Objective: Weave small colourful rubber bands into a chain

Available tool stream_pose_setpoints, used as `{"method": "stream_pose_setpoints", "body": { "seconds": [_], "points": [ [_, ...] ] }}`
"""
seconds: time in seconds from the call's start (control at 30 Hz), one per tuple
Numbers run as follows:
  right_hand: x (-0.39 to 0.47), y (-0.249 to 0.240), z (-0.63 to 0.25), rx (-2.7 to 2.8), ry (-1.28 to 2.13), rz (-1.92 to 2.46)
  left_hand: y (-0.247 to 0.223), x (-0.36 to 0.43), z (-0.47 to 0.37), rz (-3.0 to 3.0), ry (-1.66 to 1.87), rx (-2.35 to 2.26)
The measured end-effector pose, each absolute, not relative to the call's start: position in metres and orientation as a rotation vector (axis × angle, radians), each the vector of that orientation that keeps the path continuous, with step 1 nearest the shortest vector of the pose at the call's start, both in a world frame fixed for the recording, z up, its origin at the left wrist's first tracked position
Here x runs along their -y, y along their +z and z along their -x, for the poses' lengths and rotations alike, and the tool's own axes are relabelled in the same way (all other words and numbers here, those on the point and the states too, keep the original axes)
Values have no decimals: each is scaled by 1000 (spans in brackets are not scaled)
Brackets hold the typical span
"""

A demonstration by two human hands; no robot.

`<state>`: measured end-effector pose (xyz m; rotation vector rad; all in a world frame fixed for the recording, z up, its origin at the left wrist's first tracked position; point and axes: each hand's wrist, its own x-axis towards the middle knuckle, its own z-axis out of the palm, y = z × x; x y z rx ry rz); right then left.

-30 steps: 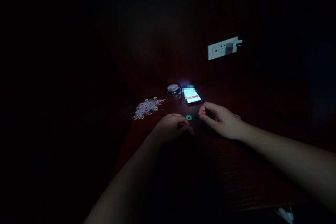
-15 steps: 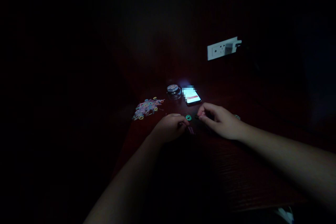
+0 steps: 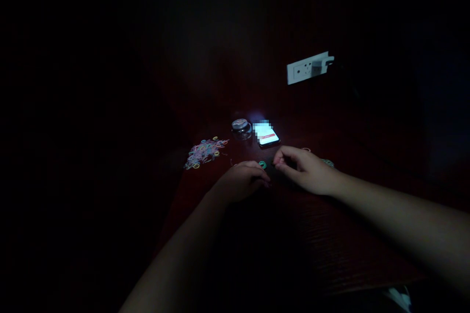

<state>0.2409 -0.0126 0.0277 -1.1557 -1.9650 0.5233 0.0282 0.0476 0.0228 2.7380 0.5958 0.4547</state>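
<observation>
The left hand (image 3: 243, 181) bends down over what look like pink bands (image 3: 268, 183), which peek out by its fingertips; it is too dark to tell if it holds them. The right hand (image 3: 307, 168) has its thumb and finger close together by a tiny dark thing (image 3: 272, 162); I cannot tell if they pinch it. A green ring (image 3: 262, 165) lies on the surface (image 3: 348, 249) just past the left fingertips. A big pile of bands (image 3: 205, 152) sits farther off, to the left of that hand. Use only fingertips, pinch softly, and keep the hands a little apart so neither hides the small things.
</observation>
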Motion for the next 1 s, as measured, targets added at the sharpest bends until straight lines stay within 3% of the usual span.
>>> {"method": "stream_pose_setpoints", "body": {
  "seconds": [0.6,0.7,0.8,1.0],
  "points": [
    [12,28,-240,1957,548,1166,26,-43,-28,-2757,481,-574],
    [12,27,-241,1963,498,1173,23,-55,-19,-2736,603,-800],
    [12,28,-241,1956,461,1203,13,-79,2,-2509,849,-1366],
    [12,28,-240,1934,450,1220,-6,-101,29,-2379,708,-1629]
  ]
}}
